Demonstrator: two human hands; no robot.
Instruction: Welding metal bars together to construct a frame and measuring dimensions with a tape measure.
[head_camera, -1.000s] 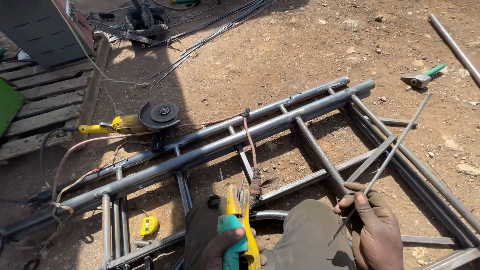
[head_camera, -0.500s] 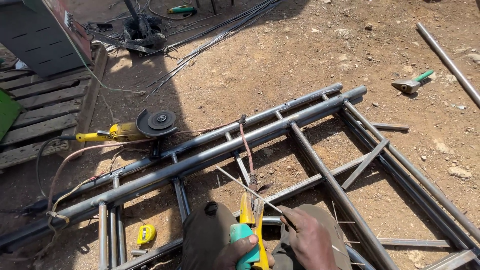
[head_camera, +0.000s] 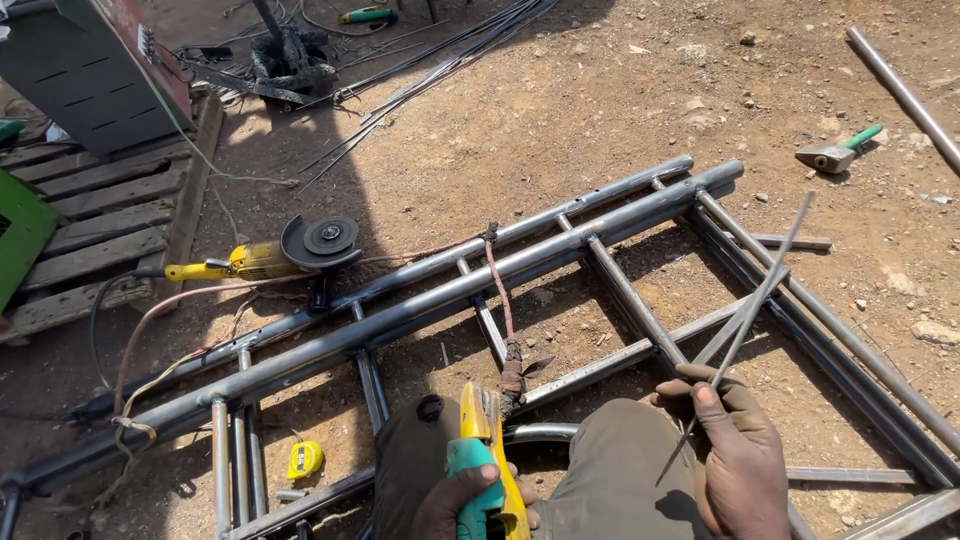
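My left hand (head_camera: 455, 502) grips a yellow and teal electrode holder (head_camera: 485, 460) at the bottom centre, its tip pointing up toward a welded steel tube frame (head_camera: 520, 262) lying on the dirt. My right hand (head_camera: 738, 455) rests on my knee and pinches a thin grey welding rod (head_camera: 755, 300) that slants up to the right over the frame's bars. A reddish cable with a clamp (head_camera: 508, 345) is hooked on the frame just ahead of the holder.
A yellow angle grinder (head_camera: 285, 250) lies left of the frame with its cord trailing. Wooden pallet (head_camera: 100, 235) and grey machine box (head_camera: 85, 75) at upper left. A hammer (head_camera: 835, 150) and loose pipe (head_camera: 900, 90) lie upper right. Small yellow tape measure (head_camera: 304, 458) sits inside the frame.
My right hand swung left toward the holder with the rod, then came back to the right; the rod now slants up to the right again. My left hand has stayed on the holder.
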